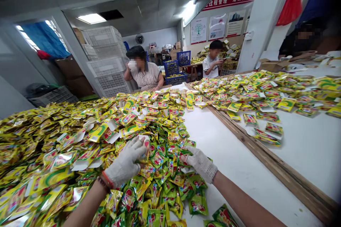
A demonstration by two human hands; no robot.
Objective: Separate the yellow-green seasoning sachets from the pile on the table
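My left hand (pixel 125 163), in a white knit glove with bare fingertips, is closed around a small yellow carton (pixel 146 144) above the heap. The hand hides much of that carton. To the right, my gloved right hand (pixel 201 163) pinches a green and yellow snack packet (pixel 180 159) at the heap's edge. Shiny green packets (pixel 157 184) with red pictures lie loose between and below both hands. Beside my left hand spreads a pile of yellow cartons (pixel 98 133), several with white flaps standing open.
A wooden strip (pixel 255 143) divides the white tabletop (pixel 205 131); more cartons (pixel 266 92) lie beyond it. Across the table sits a person in a striped shirt (pixel 149 74), with another person (pixel 211 65) farther back. White crates (pixel 106 64) and blue crates (pixel 172 68) stand behind.
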